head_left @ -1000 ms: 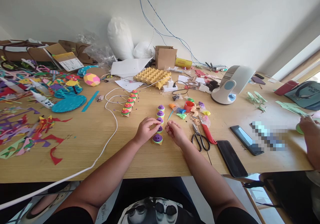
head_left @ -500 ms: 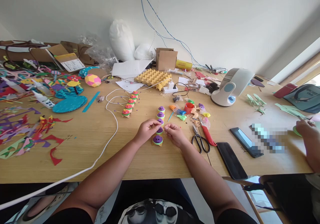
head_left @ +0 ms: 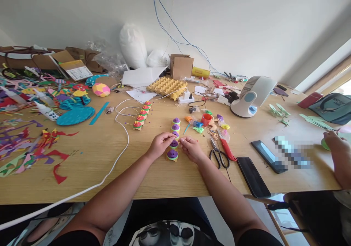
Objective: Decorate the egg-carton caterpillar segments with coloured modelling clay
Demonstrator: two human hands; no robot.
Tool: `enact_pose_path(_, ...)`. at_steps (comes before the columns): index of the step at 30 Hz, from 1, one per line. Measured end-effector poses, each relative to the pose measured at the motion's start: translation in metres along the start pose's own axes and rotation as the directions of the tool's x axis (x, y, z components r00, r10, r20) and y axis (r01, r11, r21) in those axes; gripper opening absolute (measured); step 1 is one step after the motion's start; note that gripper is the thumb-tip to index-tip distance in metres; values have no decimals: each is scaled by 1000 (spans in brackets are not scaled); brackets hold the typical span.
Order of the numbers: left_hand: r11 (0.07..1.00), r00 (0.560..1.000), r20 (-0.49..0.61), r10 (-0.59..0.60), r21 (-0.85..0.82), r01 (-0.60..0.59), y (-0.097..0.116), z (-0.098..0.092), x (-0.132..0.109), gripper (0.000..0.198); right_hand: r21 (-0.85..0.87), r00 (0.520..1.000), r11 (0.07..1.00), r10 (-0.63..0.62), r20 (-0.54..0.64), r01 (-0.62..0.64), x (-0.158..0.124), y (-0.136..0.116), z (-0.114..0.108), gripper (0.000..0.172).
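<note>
A row of egg-carton cups runs away from me, each topped with purple clay and a green band, with small dark dots on the purple. Over the middle of the row, my left hand has thumb and fingertips pinched together. Just right of it, my right hand pinches too, its fingertips almost meeting the left ones. Whatever lies between the fingers is too small to make out. Farther left stands a second row of cups in red and green, with thin sticks at its sides.
Scissors, a red-handled knife and a black phone lie to my right. Behind are clay packets, a red cup and a fan. A white cable crosses the left side. Another person's hand works far right.
Both hands stay pinched over the purple row, with only slight finger movement. The whole view has shifted a little.
</note>
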State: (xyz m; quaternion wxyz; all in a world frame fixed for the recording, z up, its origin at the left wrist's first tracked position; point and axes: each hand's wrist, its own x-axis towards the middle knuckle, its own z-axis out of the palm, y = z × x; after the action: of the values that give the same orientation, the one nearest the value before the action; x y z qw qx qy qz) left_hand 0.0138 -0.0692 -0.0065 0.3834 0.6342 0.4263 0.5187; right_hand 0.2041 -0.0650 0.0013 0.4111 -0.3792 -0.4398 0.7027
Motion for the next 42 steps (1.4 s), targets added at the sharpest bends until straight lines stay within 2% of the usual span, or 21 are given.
enact_pose_path(9, 1000, 1000, -24, -16, -13, 16, -2, 1, 1, 29, -9, 1000, 1000, 5, 5, -5, 0, 0, 1, 47)
enact_pose_path(14, 1000, 1000, 5, -8, -7, 8, -4, 1, 1, 29, -37, 1000, 999, -11, 11, 11, 1, 3, 0, 48)
enact_pose_path(22, 970, 986, 37, 162, 180, -166, 2, 5, -2, 20, -166, 997, 983, -73, 6, 73, -1, 2, 3, 46)
enact_pose_path(28, 905, 950, 5, 313, 303, -300, 7, 4, -3, 10, -188, 993, 976, -116, -9, 112, 0, 2, 3, 45)
enact_pose_path(35, 853, 939, -3, 344, 419, -311, 7, 2, -2, 21, -146, 991, 980, -136, -6, 133, -2, 1, 4, 42)
enact_pose_path(42, 860, 936, 1, 353, 395, -325, 8, 1, -2, 18, -126, 993, 986, -116, -36, 111, -2, -1, 4, 43)
